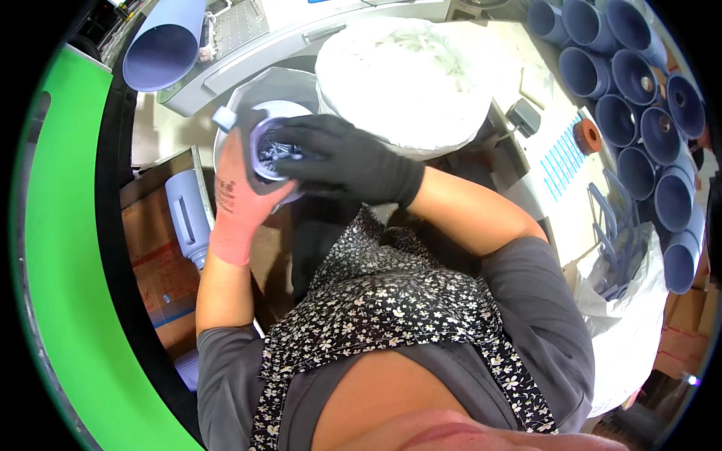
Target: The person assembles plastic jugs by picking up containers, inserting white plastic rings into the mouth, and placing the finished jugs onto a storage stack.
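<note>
My left hand, in a pink glove with a dark palm, is closed around a pale blue-violet plastic cup. The cup is tilted so its round mouth faces me, and shiny, crumpled-looking bits show inside. A small squared tab sticks out beside the fingers. My right hand, in a black glove, lies over the right side of the cup's mouth. Its fingers curl in at the rim, and their tips, with anything they grip, are hidden. Beneath both hands stands a round bin lined with a pale bag.
A large white-bagged bin of pale scraps stands ahead. Several blue tubes are stacked at right, near a bag of blue strips. One tube lies far left. A blue handled container sits by a carton.
</note>
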The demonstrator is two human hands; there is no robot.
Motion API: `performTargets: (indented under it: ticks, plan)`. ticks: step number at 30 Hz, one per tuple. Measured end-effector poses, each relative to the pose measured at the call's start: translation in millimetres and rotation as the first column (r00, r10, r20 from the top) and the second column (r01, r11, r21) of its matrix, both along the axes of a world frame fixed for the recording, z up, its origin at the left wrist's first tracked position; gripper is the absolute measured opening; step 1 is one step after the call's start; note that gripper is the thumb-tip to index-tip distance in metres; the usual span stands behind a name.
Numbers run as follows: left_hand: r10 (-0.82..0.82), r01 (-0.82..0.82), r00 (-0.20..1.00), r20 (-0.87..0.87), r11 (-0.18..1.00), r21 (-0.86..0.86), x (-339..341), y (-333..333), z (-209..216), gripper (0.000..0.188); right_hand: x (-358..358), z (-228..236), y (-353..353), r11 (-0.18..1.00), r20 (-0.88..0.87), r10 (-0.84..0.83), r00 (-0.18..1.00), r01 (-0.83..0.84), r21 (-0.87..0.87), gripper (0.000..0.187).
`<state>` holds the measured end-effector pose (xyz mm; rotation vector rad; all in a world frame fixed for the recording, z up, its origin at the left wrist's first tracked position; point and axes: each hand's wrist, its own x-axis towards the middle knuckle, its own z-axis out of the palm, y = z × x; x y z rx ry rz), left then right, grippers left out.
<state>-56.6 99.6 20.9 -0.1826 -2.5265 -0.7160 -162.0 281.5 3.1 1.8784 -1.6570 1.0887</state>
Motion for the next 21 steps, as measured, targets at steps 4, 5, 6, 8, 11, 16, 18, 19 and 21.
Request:
performTargets:
  ticks: [4,5,6,8,11,16,18,19,21]
  plan:
    - [0.081,-0.072,0.993,-0.087,0.993,0.099,2.1,-11.2,-14.6,0.097,-101.1,-76.5,24.5,0.832,0.143,-0.528,0.837,0.477,0.283,0.028]
    - [0.080,-0.074,0.994,-0.080,0.994,0.079,2.8,-10.7,-17.0,0.098,-127.9,-100.2,36.8,0.787,0.161,-0.606,0.779,0.556,0.267,0.028]
    - [0.081,-0.077,0.994,-0.073,0.995,0.058,3.2,-10.8,-19.3,0.098,-145.9,-118.3,48.5,0.744,0.066,-0.645,0.761,0.606,0.281,0.030]
    - [0.104,-0.101,0.993,-0.061,0.994,0.050,6.8,-11.1,-22.1,0.099,-168.2,-144.8,60.0,0.724,0.022,-0.663,0.748,0.634,0.274,0.033]
    - [0.102,-0.099,0.994,-0.048,0.993,0.056,7.4,-11.0,-24.5,0.100,-170.8,-156.3,68.7,0.492,-0.058,-0.757,0.651,0.627,0.604,0.024]
    - [0.112,-0.112,0.994,-0.020,0.994,0.006,19.7,-20.3,-6.3,0.097,-151.9,-122.6,93.6,0.677,-0.045,-0.588,0.808,0.522,0.519,0.009]
    - [0.076,-0.076,0.997,-0.010,0.997,0.005,23.1,-20.4,5.5,0.095,-130.7,-78.6,96.1,0.785,-0.085,-0.484,0.871,0.475,0.396,0.015]
    - [0.057,-0.057,0.998,0.014,0.998,-0.040,20.6,-13.1,15.8,0.093,-118.4,-62.3,90.2,0.780,0.053,-0.528,0.848,0.460,0.424,0.016]
    - [0.011,-0.010,1.000,0.012,0.990,-0.142,17.5,-15.4,8.3,0.095,-79.5,-22.5,66.3,0.855,0.262,-0.486,0.834,0.392,0.340,0.017]
